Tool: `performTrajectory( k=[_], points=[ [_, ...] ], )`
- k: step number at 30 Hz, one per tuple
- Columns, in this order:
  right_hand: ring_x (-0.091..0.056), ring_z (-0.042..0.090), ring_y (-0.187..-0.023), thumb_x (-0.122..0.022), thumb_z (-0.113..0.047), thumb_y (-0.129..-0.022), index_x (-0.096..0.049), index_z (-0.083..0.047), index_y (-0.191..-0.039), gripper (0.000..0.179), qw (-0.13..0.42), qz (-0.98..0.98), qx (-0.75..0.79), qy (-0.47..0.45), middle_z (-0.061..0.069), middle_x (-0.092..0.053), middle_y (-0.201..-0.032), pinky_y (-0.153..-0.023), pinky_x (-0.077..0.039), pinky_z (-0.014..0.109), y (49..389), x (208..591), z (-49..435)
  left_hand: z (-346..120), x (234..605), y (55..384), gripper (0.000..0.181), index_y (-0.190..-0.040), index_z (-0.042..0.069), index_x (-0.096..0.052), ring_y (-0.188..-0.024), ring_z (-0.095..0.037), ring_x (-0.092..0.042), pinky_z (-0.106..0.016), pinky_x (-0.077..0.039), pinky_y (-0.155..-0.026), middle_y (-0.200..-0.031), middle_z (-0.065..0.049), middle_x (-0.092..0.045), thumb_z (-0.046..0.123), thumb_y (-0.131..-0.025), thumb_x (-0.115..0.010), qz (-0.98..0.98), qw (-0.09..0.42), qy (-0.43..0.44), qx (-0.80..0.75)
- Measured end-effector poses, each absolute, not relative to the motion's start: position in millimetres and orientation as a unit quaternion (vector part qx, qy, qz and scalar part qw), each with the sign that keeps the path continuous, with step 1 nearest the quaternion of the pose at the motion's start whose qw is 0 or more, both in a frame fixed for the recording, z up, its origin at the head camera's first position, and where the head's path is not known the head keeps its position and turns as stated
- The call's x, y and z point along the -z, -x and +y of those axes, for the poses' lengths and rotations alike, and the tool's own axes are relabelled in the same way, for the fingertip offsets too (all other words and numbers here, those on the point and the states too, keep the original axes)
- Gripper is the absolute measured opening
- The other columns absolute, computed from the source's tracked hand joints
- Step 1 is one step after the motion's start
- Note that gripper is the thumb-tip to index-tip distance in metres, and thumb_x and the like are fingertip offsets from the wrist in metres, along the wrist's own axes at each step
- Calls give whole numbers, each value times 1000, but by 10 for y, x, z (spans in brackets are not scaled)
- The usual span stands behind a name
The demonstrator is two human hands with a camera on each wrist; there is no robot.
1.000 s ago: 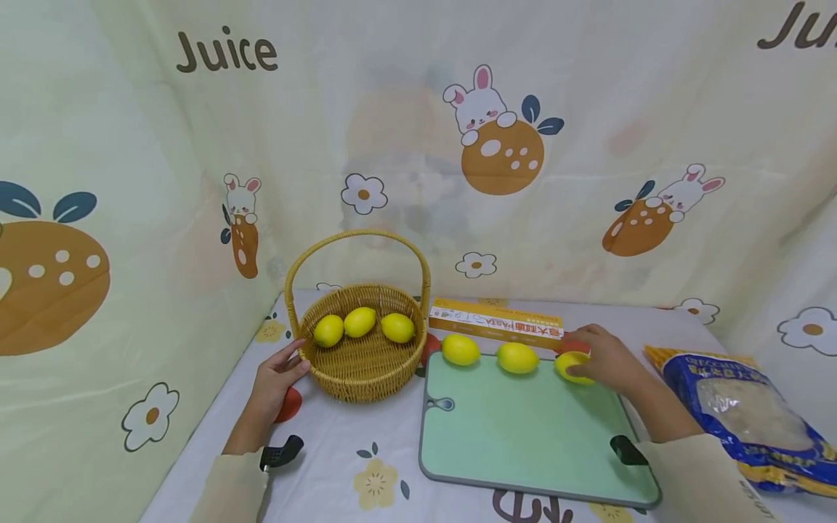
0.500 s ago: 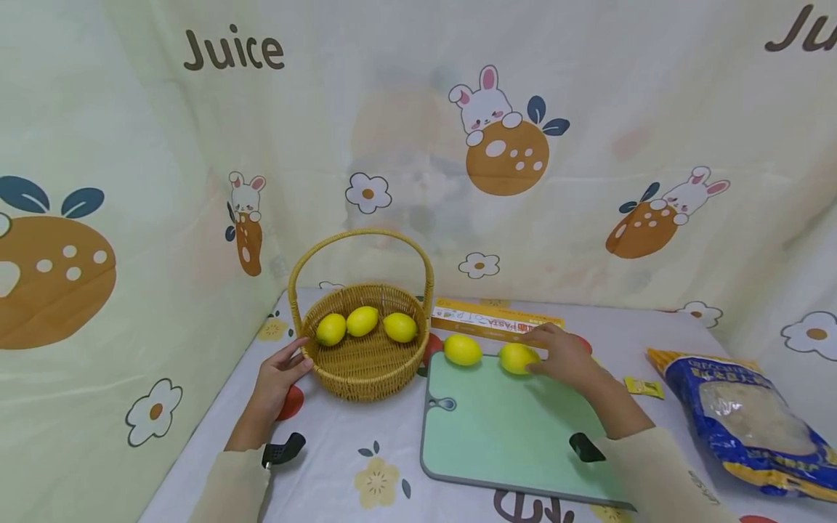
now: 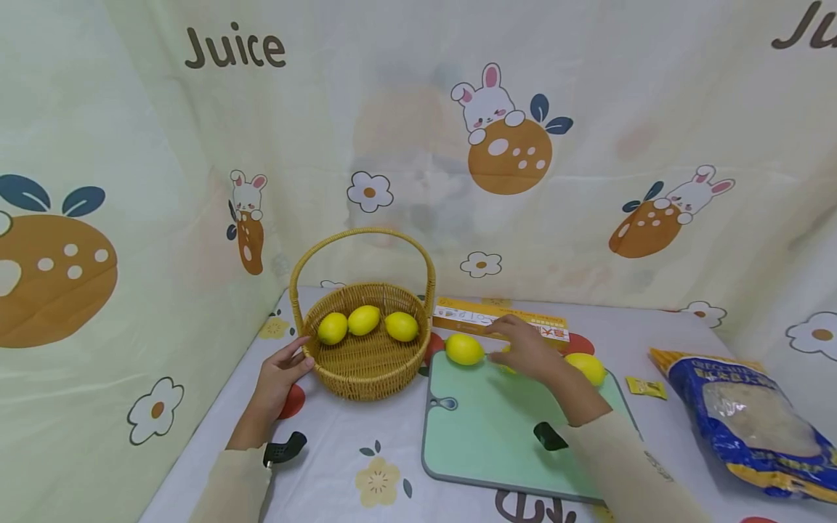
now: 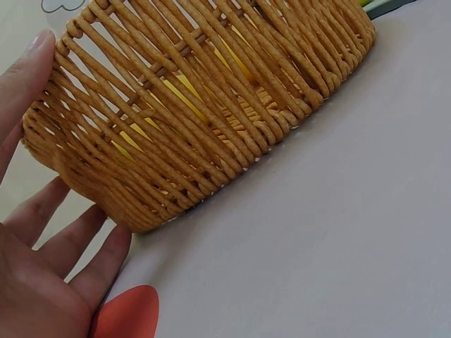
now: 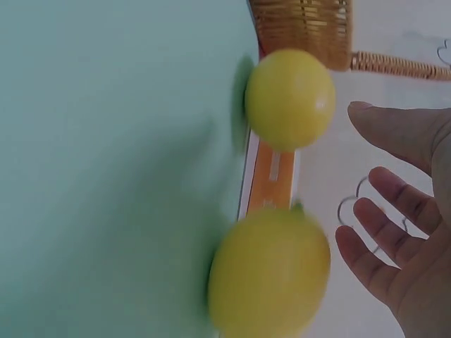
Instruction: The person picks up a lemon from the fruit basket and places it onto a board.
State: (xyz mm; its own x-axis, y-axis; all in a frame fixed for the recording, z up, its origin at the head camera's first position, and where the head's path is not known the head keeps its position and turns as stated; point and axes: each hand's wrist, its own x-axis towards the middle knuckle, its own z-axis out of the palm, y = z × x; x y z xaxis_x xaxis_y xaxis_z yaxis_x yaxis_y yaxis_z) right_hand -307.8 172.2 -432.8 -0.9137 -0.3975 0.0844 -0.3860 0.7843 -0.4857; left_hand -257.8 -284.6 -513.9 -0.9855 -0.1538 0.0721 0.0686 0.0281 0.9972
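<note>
At the basket's left side, my left hand (image 3: 281, 374) holds the wicker basket (image 3: 366, 388), thumb and fingers spread along its wall. Inside lie three lemons (image 3: 363, 320). My right hand (image 3: 532, 352) hovers over the back edge of the green cutting board (image 3: 490, 436), fingers apart and nothing in them. Below it the middle lemon (image 5: 271, 282) is mostly hidden in the head view. Left of this hand sits another lemon (image 3: 464, 350); a third lemon (image 3: 586, 369) lies to the right, partly behind the wrist. The right wrist view shows the fingers apart from both lemons there.
A pasta box (image 3: 549, 328) lies behind the board. To the right are a small yellow packet (image 3: 646, 387) and a blue plastic bag (image 3: 752, 421). Patterned curtains (image 3: 405, 131) enclose the table at the back and sides.
My right hand has left the right-hand lemon and moved left along the row, over the middle lemon. The small yellow packet has come into view. My left hand stays at the basket.
</note>
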Motion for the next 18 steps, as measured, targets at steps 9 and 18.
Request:
performTrajectory(
  k=[9, 18],
  points=[
    [-48, 30, -120, -75, -24, -87, -66, -18, -126, 41, 7, 933, 249, 260, 5, -54, -130, -100, -42, 52, 3137, 4269, 1399, -2865, 5148, 2583, 56, -143, 7, -49, -131, -25, -44, -16, -45, -90, -151, -5, -40, 10, -91, -70, -718, 68, -44, 691],
    [-51, 27, -115, -73, -19, -88, -66, -11, -125, 39, -1, 913, 250, 322, 6, -55, -125, -97, -44, 45, 3225, 4244, 997, -2847, 5144, 2582, 57, -142, 6, -50, -131, -25, -45, -15, -45, -90, -150, -5, -41, 12, -90, -72, -713, 74, -40, 696]
  ],
)
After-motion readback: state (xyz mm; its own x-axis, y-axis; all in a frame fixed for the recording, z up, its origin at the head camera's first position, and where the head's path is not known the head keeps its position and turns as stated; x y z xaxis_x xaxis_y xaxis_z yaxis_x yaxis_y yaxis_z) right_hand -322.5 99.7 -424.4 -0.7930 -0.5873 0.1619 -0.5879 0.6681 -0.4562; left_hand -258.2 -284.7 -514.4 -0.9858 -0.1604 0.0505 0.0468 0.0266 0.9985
